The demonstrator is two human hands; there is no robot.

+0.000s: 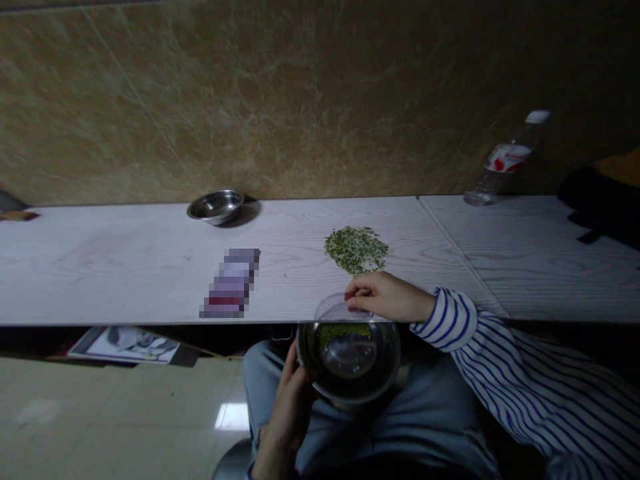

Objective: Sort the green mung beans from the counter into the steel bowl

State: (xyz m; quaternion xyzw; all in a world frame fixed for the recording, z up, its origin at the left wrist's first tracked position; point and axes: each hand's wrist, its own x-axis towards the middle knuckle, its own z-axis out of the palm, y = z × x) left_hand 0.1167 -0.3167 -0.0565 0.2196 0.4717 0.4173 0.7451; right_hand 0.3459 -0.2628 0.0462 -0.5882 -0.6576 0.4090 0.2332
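Note:
My left hand (295,400) grips the left rim of a steel bowl (387,380), held above my lap just under the table's front edge. Green beans (345,331), which look like mung beans, lie at the far side inside it. My right hand (383,295) is closed on a clear plastic protractor (330,305), which lies at the table edge above the bowl. Its fingers are curled at the protractor's right side. Just beyond this hand, a loose patch of green beans (356,248) is spread on the white tabletop, some looking like split halves or husks.
A smaller steel bowl (217,207) sits tilted near the wall. A blurred-out flat purple item (230,283) lies left of the beans. At the right stand a clear bottle (505,160) and a dark bag-like thing (600,200). Papers (125,343) rest on a shelf below.

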